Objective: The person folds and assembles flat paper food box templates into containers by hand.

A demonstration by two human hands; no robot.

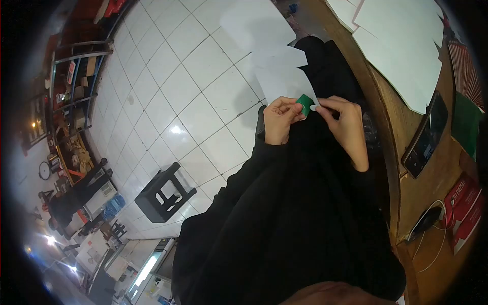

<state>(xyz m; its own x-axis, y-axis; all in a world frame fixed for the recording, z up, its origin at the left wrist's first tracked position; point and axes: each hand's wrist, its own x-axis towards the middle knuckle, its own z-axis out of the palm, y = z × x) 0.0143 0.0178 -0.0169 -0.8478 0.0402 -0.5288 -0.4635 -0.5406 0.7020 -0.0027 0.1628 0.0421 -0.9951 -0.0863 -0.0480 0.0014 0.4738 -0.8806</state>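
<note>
A small green piece (305, 103) is pinched between the thumb and fingers of my left hand (282, 116), above my dark-clothed lap. Close at its right, my right hand (346, 119) has thumb and index finger pressed together on a small whitish piece (313, 108), too small to identify. White sheets with notched edges (282, 71) extend beyond my hands, over the lap's far edge and the tiled floor.
On the wooden table (391, 117) at the right lie white cut sheets (401, 56), a dark phone (427, 137), a white cable (429, 264) and red packaging (465, 211). A black stool (162, 195) stands on the tiled floor (183, 76). Shelves line the left.
</note>
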